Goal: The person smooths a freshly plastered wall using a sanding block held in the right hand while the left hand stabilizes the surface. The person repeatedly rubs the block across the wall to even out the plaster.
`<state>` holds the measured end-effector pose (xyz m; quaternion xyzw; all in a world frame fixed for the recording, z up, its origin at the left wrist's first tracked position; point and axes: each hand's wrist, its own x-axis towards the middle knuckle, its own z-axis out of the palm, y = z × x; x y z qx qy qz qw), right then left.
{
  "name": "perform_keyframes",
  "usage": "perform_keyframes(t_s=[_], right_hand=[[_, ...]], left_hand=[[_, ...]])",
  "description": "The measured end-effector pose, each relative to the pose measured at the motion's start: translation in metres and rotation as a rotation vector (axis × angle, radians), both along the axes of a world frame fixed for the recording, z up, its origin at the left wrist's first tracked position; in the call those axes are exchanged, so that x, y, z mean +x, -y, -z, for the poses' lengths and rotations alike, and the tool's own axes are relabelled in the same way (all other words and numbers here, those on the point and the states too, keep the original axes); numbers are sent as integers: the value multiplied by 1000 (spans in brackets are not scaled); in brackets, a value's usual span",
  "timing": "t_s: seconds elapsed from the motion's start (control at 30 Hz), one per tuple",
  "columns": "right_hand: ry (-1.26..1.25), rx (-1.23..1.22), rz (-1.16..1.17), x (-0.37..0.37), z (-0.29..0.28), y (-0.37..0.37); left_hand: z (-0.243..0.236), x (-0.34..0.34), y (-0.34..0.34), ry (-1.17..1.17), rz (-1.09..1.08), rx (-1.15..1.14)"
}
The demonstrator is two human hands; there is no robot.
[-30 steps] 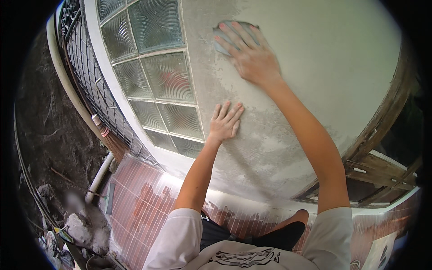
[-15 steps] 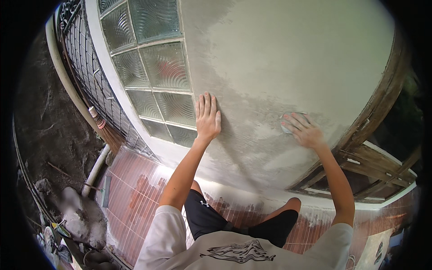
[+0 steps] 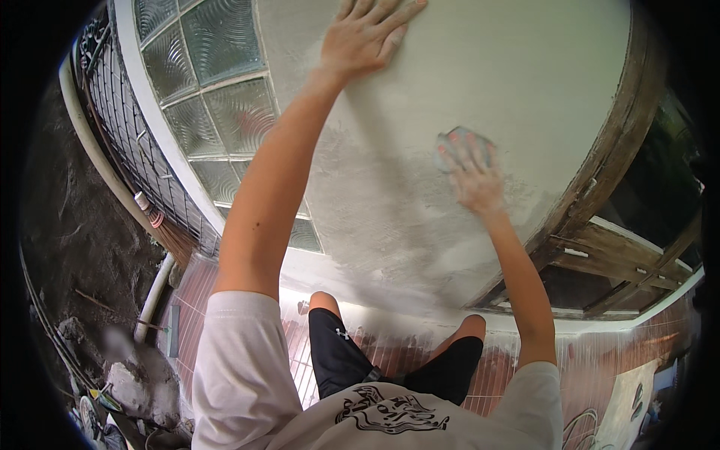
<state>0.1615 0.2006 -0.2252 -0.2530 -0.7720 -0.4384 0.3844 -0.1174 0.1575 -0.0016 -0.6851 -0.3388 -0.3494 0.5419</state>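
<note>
My left hand (image 3: 365,41) is high on the grey plastered wall (image 3: 480,82), fingers spread and palm against it, to the right of the glass-block window (image 3: 225,45); its fingertips reach the top edge of the view. Lower and to the right, my right hand (image 3: 476,180) presses a flat grey pad (image 3: 487,146) to the wall. Motion blurs this hand, and its fingers lie over the pad, so whether it is sandpaper, cloth or sponge I cannot tell. Darker, streaked plaster surrounds the lower wall below both hands.
A brown wooden frame (image 3: 600,165) with dark panes borders the wall on the right. Dusty reddish tiles (image 3: 495,382) run below. At left are a wire mesh fence (image 3: 127,97), a broom (image 3: 171,232), a pale pipe (image 3: 154,296) and dark soil with a rock (image 3: 127,384).
My left hand has moved up the wall, from beside the window's lower blocks to the top of the view. My right hand has slid up and left with the grey pad.
</note>
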Motion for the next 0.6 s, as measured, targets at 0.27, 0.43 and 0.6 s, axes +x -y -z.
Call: perform_keyframes(t_s=[0.27, 0.43, 0.6], right_hand=[[90, -12, -20, 23, 47, 9], [-57, -20, 50, 43, 39, 9], [-368, -16, 112, 75, -10, 7]], left_hand=[[-4, -7, 1, 63, 7, 3], [13, -8, -1, 163, -67, 16], [55, -16, -9, 214, 41, 90]])
